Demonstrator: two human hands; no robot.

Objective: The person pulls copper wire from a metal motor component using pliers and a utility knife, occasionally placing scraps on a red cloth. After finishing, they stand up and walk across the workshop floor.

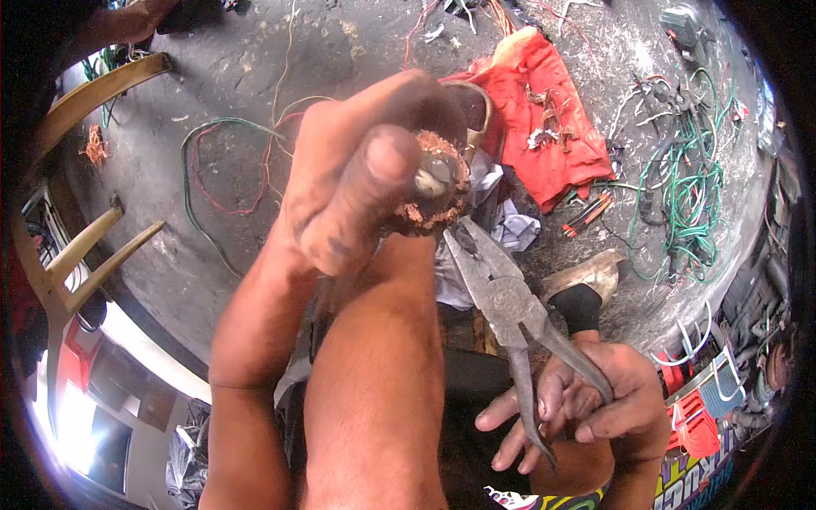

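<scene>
My left hand (pixel 357 178) is closed around a round part with torn copper windings (pixel 438 170), which looks like a small motor core. Its open end faces up toward me, with the thumb along the side. My right hand (pixel 599 395) holds a pair of grey metal pliers (pixel 501 297) by the handles, some fingers spread out between and beyond them. The plier jaws are parted slightly, their tips right at the lower edge of the copper part. My bare knee (pixel 374 374) is raised under the left hand.
A red cloth (pixel 548 110) with metal scraps lies on the dark floor. Beside it are an orange-and-black handled tool (pixel 586 214) and crumpled whitish cloth (pixel 514 231). Tangled green wires (pixel 693 204) lie right; loose wires (pixel 189 183) and a copper tuft (pixel 95 146) lie left. Pale furniture legs (pixel 89 242) stand left.
</scene>
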